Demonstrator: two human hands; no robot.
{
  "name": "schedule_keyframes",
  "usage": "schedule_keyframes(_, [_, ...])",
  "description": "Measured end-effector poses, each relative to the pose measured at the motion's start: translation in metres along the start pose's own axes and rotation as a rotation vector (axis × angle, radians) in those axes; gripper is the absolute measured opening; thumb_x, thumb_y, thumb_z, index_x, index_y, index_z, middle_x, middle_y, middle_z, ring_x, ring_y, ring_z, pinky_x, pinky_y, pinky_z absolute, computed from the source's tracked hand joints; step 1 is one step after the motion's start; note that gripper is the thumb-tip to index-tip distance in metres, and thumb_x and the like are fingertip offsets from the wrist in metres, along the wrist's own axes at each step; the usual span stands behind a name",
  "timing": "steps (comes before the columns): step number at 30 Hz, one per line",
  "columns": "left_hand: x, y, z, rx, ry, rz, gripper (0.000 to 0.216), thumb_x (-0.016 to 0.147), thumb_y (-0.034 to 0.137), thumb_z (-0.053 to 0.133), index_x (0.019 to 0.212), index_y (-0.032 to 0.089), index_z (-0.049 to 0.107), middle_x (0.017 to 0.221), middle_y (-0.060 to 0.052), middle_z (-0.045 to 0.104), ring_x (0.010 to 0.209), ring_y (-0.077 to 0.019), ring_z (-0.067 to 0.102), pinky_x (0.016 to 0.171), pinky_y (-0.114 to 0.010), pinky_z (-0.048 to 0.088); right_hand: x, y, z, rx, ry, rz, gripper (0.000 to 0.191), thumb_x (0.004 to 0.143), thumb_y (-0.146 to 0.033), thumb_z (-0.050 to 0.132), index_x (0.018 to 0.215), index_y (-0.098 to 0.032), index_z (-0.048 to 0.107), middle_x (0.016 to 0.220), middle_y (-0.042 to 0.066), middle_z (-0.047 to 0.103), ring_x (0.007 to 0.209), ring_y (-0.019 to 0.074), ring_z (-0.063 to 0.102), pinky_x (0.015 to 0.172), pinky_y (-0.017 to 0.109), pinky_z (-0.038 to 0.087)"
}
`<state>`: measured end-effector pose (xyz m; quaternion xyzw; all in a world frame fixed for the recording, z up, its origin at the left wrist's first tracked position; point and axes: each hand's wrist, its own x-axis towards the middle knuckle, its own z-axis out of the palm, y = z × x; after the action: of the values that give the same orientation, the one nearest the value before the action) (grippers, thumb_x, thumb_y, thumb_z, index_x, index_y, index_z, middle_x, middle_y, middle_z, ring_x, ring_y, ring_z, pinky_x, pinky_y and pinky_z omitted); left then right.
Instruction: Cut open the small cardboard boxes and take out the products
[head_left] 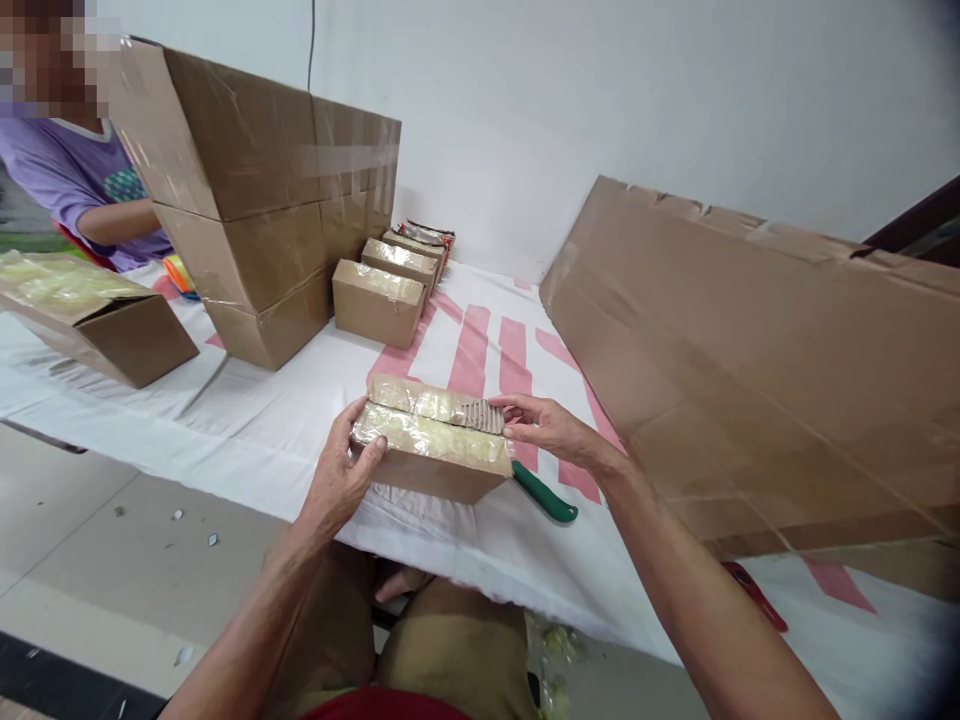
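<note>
A small cardboard box (pixel 439 472) with shiny clear tape and a yellowish top lies near the table's front edge. Along its far side runs a cardboard strip (pixel 420 400), ribbed and torn at its right end. My left hand (pixel 349 465) grips the box's left end, thumb on top and fingers round the far side. At the right end my right hand (pixel 551 425) has thumb and fingers closed about the strip's ribbed corner. A green handle (pixel 546 495) sticks out from beside the box's right end; the box hides the rest of that tool.
Large taped cartons (pixel 262 180) are stacked at the left. Several smaller boxes (pixel 379 300) stand in a row behind. An open-topped carton (pixel 135 335) sits near another person (pixel 97 190). A big cardboard sheet (pixel 765 370) leans at the right, near a red phone-like object (pixel 757 597).
</note>
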<state>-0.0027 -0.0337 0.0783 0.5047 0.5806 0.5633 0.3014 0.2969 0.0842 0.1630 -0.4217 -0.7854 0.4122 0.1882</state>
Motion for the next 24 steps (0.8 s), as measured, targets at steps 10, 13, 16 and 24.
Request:
schedule_keyframes(10, [-0.004, -0.003, 0.006, -0.014, 0.062, -0.004, 0.070, 0.091, 0.044, 0.062, 0.153, 0.017, 0.043, 0.162, -0.016, 0.045, 0.150, -0.0333, 0.042, 0.126, -0.051, 0.033, 0.004, 0.024, 0.044, -0.213, 0.619, -0.344, 0.018, 0.093, -0.036, 0.063, 0.082, -0.023, 0.071, 0.127, 0.012, 0.067, 0.118, 0.0280, 0.064, 0.105, 0.047, 0.051])
schedule_keyframes(13, [-0.004, -0.001, 0.005, -0.018, 0.069, -0.051, 0.073, 0.090, 0.045, 0.062, 0.154, 0.016, 0.042, 0.162, -0.017, 0.045, 0.149, -0.0344, 0.043, 0.124, -0.051, 0.035, 0.006, 0.024, 0.040, -0.096, 0.574, -0.331, 0.015, 0.093, -0.033, 0.062, 0.086, -0.023, 0.071, 0.119, 0.011, 0.072, 0.114, 0.0269, 0.068, 0.102, 0.047, 0.054])
schedule_keyframes(16, [-0.003, 0.000, 0.003, -0.014, 0.052, -0.076, 0.072, 0.090, 0.046, 0.062, 0.153, 0.016, 0.043, 0.161, -0.017, 0.046, 0.149, -0.0343, 0.044, 0.124, -0.050, 0.036, 0.000, 0.023, 0.030, 0.009, 0.355, -0.282, 0.019, 0.090, -0.027, 0.061, 0.103, -0.025, 0.075, 0.127, 0.009, 0.073, 0.121, 0.0260, 0.067, 0.099, 0.044, 0.056])
schedule_keyframes(24, [-0.002, 0.000, 0.002, 0.040, 0.060, -0.055, 0.072, 0.089, 0.051, 0.061, 0.150, 0.015, 0.047, 0.157, -0.017, 0.050, 0.146, -0.0347, 0.046, 0.121, -0.050, 0.039, -0.008, 0.023, 0.010, -0.079, 0.086, -0.315, 0.029, 0.089, -0.022, 0.060, 0.107, -0.030, 0.082, 0.136, 0.005, 0.071, 0.127, 0.0242, 0.066, 0.105, 0.045, 0.058])
